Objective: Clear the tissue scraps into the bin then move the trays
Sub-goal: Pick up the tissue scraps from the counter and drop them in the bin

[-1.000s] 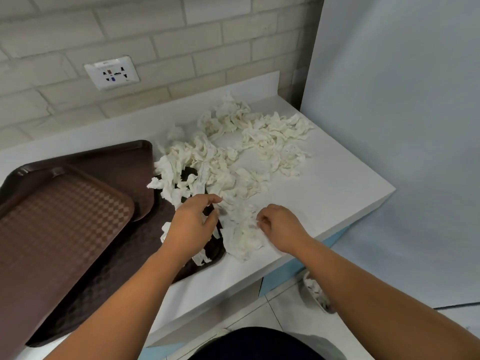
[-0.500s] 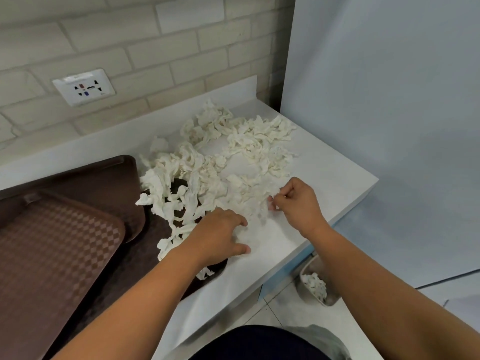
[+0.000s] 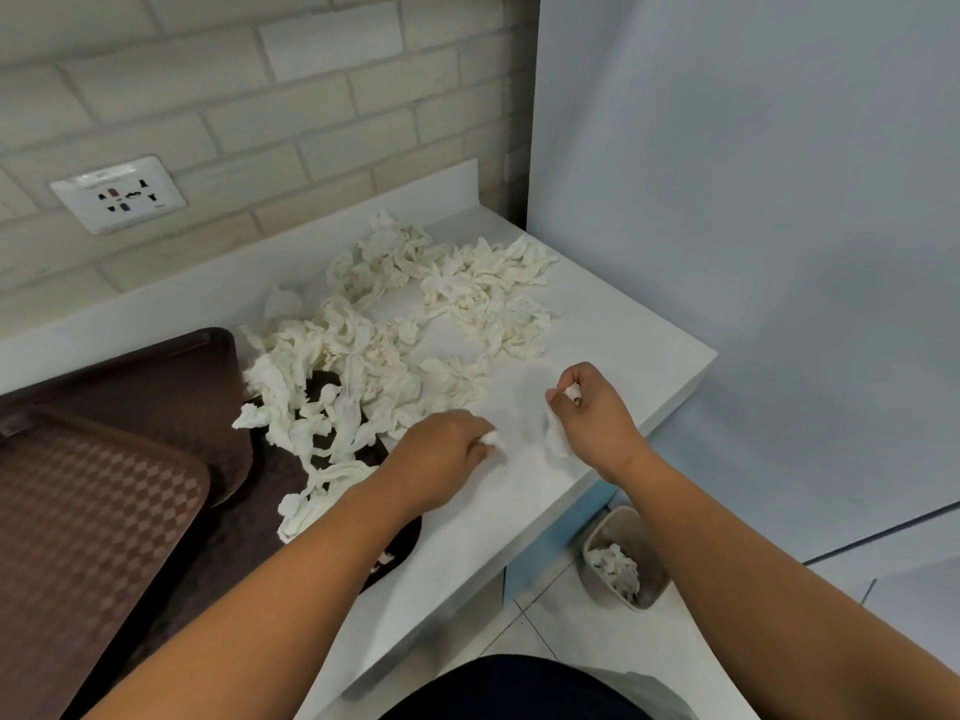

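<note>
The white tabletop (image 3: 623,345) is smooth and has a sharp right corner. Its front edge runs in a slant toward the person, and the raised back edge meets a pale brick wall (image 3: 311,111) with a wall socket (image 3: 118,193) in it. To the right stands a plain blue-grey panel (image 3: 753,200). The strip of tabletop in front of the two hands is bare up to the edge.

The tissue scraps (image 3: 363,356) are soft, twisted and crumpled, cream-white. They lie in a loose ring from the back of the tabletop to the left, where some rest on the dark tray (image 3: 234,522). The trays are brown, with rounded corners and raised rims, and they overlap at the left. The upper tray (image 3: 93,511) has a checkered texture.

The left hand (image 3: 441,459) is low over the tabletop, palm down, and its curled fingers hold a small wad of tissue. The right hand (image 3: 592,423) is near the front edge. Its fingers pinch a scrap, and more tissue hangs under the palm.

The bin (image 3: 621,522) is small, beige and rounded. It stands on the tiled floor (image 3: 545,631) below the right corner, with scraps inside.
</note>
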A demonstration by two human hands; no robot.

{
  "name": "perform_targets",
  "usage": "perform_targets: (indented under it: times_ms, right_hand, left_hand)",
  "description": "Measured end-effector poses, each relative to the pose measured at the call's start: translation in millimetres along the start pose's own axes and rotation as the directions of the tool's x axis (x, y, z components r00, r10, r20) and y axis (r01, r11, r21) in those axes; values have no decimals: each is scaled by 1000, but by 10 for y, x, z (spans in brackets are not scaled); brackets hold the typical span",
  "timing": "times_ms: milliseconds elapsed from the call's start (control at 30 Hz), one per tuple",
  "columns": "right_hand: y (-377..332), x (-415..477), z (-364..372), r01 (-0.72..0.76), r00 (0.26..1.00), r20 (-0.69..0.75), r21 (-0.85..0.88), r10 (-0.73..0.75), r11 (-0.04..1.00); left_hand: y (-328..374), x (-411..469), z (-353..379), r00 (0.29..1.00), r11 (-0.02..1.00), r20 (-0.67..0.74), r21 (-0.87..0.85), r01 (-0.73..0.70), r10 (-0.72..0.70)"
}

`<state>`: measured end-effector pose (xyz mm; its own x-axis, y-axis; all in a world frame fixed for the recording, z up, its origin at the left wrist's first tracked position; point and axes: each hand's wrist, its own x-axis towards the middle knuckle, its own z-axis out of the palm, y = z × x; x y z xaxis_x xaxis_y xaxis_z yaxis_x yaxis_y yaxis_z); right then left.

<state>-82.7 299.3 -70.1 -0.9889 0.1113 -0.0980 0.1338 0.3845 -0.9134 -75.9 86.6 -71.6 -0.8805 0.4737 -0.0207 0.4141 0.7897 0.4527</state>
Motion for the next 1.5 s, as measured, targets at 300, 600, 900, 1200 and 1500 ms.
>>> perform_targets:
  times_ms: [300,600,900,1200,1500]
  right_hand:
    - [201,-194,-892,-70,997,39,300,61,951]
    - [791,-301,-1948,-57,987,-139,155,79,986]
    - [1652,-367,-2330,-178,982,-38,104,183,979]
    - [2746,-80,-2015,-424,904,-34,45,426,904]
    - [4227,253,-1301,-521,853,-70,-72,516,851]
  left_hand:
    - [993,473,-100,966,634,-70,-766,109,-251]
    - [2018,881,562,935,545,17,-809,221,-354]
    - [2344,1133,1612,886,414,172,-835,363,-430]
    - [1845,1368,2850,827,448,413,-699,557,-382]
    - [879,1603,4494,727,650,467,-350,675,-504]
